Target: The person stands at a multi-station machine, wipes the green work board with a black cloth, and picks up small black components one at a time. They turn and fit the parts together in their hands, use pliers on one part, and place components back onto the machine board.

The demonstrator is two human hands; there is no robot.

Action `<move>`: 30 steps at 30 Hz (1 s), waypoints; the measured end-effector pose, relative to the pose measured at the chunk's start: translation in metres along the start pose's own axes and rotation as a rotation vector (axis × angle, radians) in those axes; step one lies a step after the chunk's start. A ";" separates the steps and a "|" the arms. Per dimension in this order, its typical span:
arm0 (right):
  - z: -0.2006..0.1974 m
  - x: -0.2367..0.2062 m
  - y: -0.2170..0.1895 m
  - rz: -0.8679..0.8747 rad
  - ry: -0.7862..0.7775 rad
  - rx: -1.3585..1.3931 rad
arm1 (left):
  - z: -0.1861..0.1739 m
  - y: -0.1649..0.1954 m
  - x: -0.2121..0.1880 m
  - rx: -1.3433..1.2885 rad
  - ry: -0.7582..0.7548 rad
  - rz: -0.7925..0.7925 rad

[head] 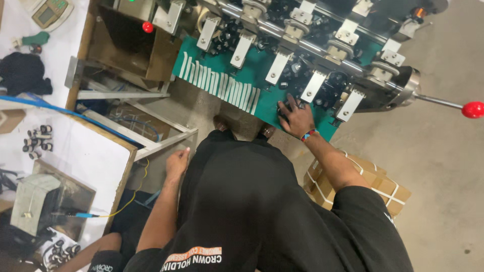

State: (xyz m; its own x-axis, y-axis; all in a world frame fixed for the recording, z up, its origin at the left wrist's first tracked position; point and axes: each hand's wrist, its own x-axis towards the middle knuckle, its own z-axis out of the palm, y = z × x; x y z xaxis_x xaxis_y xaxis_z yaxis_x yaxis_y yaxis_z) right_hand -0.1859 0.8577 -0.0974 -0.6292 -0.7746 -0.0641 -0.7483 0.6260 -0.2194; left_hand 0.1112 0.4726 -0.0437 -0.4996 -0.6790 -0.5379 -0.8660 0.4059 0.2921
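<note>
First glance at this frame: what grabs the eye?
The long green machine bed across the top, lined with a row of white clamp arms and ending at right in a lever with a red ball knob. The right hand rests on its near edge among small dark parts; the left hand hangs empty beside a white-topped bench.

Green machine bed (252,75) carries white strips (219,83) and small black parts (322,93)

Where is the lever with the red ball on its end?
In the head view, the lever with the red ball sticks out at the far right of the machine, over the concrete floor, beyond the person's right hand on the green panel.
</note>
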 end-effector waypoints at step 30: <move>-0.015 0.050 -0.011 0.342 0.164 1.044 | -0.033 -0.017 -0.019 0.061 0.012 -0.187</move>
State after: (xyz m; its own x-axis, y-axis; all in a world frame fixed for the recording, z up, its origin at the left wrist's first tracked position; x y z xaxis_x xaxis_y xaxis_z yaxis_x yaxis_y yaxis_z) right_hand -0.2120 0.8132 -0.0833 -0.8466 -0.5058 -0.1656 -0.0338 0.3617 -0.9317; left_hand 0.1351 0.4584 -0.0121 -0.3302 -0.7531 -0.5690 -0.9412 0.3080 0.1387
